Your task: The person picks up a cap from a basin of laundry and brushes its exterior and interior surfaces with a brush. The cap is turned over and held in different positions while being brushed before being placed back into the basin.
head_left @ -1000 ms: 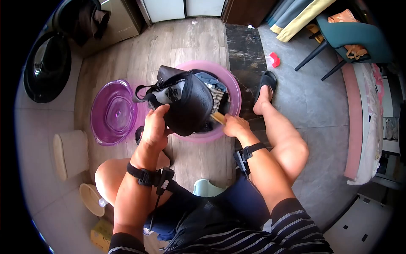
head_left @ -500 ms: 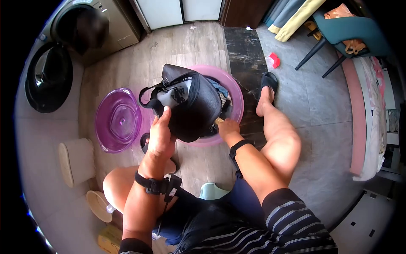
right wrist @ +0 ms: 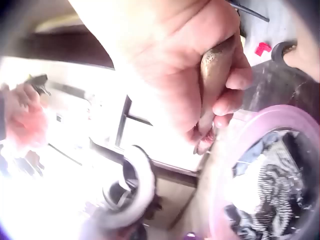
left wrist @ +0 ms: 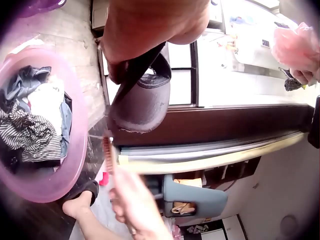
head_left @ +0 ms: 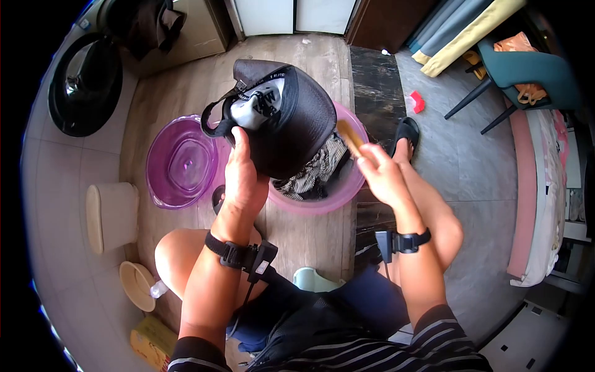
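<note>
My left hand (head_left: 243, 177) grips a black cap (head_left: 291, 124) by its rim and holds it up over a pink basin (head_left: 322, 201) with wet clothes (head_left: 313, 170) inside. In the left wrist view the cap's brim (left wrist: 142, 102) hangs below that hand (left wrist: 150, 25). To the right of the cap, my right hand (head_left: 381, 177) grips a wooden brush (head_left: 349, 135) just above the basin's right rim. The right wrist view shows the fingers curled round the brush handle (right wrist: 212, 80).
An empty purple basin (head_left: 181, 162) stands on the floor to the left. A washing machine with its door (head_left: 83, 80) open is at far left. A beige stool (head_left: 111, 217) and a small bowl (head_left: 137, 284) lie near my left knee. A teal chair (head_left: 533, 68) stands far right.
The cap has been lifted higher above the pink basin. My right hand has risen from the basin's rim with the brush, up beside the cap.
</note>
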Tool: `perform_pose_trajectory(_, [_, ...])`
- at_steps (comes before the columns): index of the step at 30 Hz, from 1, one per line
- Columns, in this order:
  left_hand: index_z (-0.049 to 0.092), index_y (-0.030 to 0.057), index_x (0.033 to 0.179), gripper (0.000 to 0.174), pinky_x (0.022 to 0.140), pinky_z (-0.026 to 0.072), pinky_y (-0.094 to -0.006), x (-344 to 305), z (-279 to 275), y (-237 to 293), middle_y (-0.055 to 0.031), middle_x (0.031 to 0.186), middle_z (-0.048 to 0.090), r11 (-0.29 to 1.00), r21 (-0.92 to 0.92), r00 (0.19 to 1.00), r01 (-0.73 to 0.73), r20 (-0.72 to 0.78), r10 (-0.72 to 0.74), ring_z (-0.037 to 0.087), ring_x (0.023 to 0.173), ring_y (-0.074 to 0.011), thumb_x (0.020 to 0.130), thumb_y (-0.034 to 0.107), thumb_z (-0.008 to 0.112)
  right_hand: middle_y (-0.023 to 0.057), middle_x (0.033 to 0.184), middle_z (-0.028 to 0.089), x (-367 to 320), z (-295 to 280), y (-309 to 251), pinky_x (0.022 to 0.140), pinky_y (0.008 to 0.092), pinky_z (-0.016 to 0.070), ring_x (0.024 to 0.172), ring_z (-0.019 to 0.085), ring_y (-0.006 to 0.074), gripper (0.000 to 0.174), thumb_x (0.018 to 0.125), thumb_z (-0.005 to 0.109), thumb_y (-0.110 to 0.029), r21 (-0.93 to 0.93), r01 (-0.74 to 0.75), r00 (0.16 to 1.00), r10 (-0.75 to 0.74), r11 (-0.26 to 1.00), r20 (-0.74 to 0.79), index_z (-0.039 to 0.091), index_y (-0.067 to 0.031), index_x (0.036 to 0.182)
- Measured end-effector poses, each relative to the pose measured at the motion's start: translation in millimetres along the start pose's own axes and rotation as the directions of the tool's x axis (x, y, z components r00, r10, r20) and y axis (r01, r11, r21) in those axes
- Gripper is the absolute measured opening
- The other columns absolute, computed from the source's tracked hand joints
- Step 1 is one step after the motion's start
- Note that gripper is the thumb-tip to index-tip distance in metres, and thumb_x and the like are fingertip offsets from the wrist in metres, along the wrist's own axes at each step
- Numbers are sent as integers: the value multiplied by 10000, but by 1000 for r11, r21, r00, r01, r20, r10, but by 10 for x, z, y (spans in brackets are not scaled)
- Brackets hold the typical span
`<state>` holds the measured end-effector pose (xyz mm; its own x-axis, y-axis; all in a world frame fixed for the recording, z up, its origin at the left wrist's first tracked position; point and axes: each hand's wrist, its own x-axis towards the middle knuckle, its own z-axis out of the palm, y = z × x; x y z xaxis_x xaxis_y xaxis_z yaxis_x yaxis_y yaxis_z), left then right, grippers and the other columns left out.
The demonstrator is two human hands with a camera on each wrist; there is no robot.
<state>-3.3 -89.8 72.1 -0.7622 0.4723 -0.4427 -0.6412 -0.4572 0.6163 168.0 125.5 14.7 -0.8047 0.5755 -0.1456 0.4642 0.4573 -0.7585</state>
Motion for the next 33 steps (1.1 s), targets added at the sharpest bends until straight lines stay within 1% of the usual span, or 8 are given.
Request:
perform_pose_trajectory(4, [420,70,1405,674,1103,333,-375,-26,84,-18,-62,1414,471,998,57,1000,-17,27,16,450,1279,-229,950,565,451,11,923,466,-186,-360,-737,766,249,441,807,501,96,281,941,598,-111,149,211,964,-181,966,-194,557,-37,1209])
perform_pose_trajectory(9, [448,85,1373,703,1013,416,-357,-33,202,-151,-55,1300,556,994,105,996,2,86,-11,534,1177,-202,947,637,360,-44,897,512,-293,222,-794,679,175,403,756,450,34,352,972,553,-116,638,55,972,-189,768,143,509,-60,1317])
perform_pose_trajectory(12, [541,113,1132,625,777,475,-343,103,74,-288,-4,859,546,993,110,983,50,169,-68,540,791,-161,931,674,350,-61,842,490,-344,436,-1005,641,174,402,713,431,33,422,995,516,-135,846,-180,934,-184,501,308,451,-92,1409])
perform_pose_trajectory(16, [527,132,1179,684,868,455,-370,70,100,-315,-30,1004,550,991,12,989,135,66,-136,531,933,-195,891,730,364,59,998,664,-392,480,-1018,705,239,494,808,598,85,398,999,503,-179,599,185,948,-302,779,100,489,-85,1386])
perform_pose_trajectory(21, [379,90,1441,782,1129,282,-418,132,89,-70,-90,1433,454,1000,-11,975,29,220,-26,424,1304,-275,936,679,284,169,1071,693,-466,274,-769,794,276,514,870,680,153,407,971,551,-201,242,124,967,-172,962,188,516,-83,1359])
perform_pose_trajectory(25, [423,96,1405,754,1100,331,-402,35,126,-153,-83,1391,490,997,76,984,26,172,-39,458,1262,-254,930,673,331,166,1138,672,-469,275,-948,830,276,507,933,658,138,414,973,552,-174,387,94,966,-178,917,189,499,-57,1366])
perform_pose_trajectory(27, [521,84,1188,663,870,477,-351,83,24,-253,-52,1086,571,993,57,989,100,101,-106,557,955,-190,940,666,324,169,1251,616,-492,425,-1038,907,270,474,1050,618,146,417,974,549,-169,498,270,939,-340,824,53,490,-40,1366])
perform_pose_trajectory(33, [481,4,1321,680,998,450,-368,43,159,-250,-126,1271,572,955,289,992,62,86,-91,556,1164,-245,990,575,317,132,1261,607,-392,353,-878,943,283,460,1101,583,143,515,910,649,-125,451,163,980,-196,878,26,461,-35,1381])
